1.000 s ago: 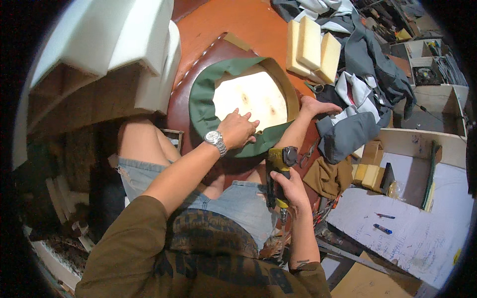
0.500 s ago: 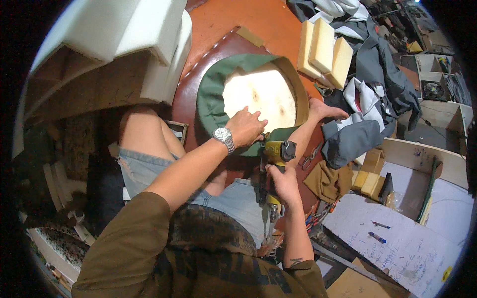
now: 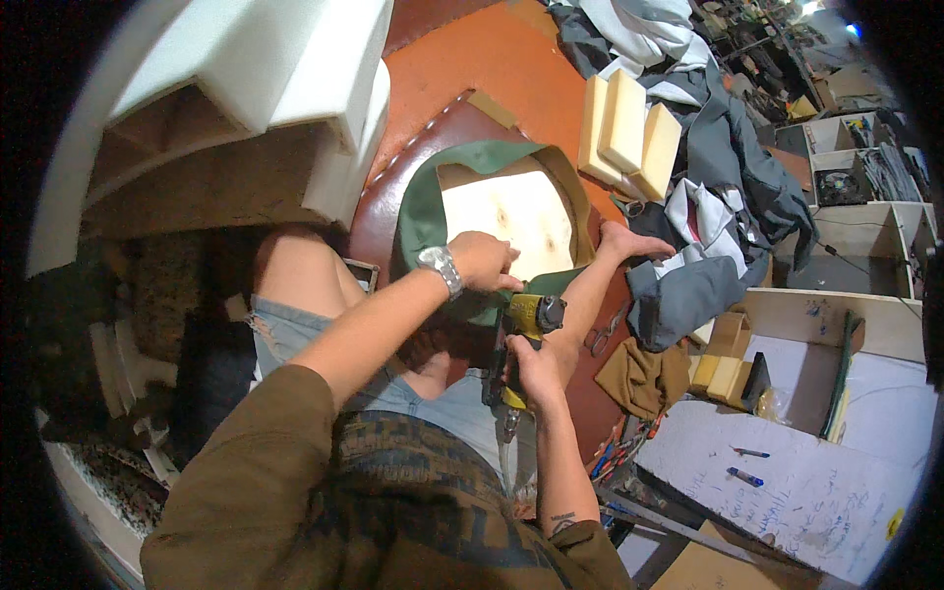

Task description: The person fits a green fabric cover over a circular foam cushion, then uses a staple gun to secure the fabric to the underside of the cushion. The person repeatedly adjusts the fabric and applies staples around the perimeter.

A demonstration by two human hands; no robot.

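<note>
A round piece of green fabric (image 3: 423,197) wraps the edge of a pale round board (image 3: 521,211), lying on a maroon padded panel (image 3: 379,211) between my legs. My left hand (image 3: 477,261), wearing a metal watch, has bent fingers pressed on the fabric's near edge and the board. My right hand (image 3: 536,372) grips a yellow and black pneumatic staple gun (image 3: 533,313), its nose at that edge just beside my left thumb. An air hose fitting hangs below the gun. My bare foot (image 3: 634,241) rests right of the fabric.
White foam-covered forms (image 3: 206,59) stand at upper left. Yellow foam blocks (image 3: 624,128) and heaped grey fabric (image 3: 688,295) lie at right, with scissors (image 3: 600,339), brown cloth (image 3: 644,379), an open wooden box (image 3: 865,256) and a white board with pens (image 3: 747,492). The orange padded surface (image 3: 452,59) lies behind.
The staple gun in my right hand has moved left and up to the fabric edge. My left hand's fingers have bent more over that edge. The view has shifted slightly.
</note>
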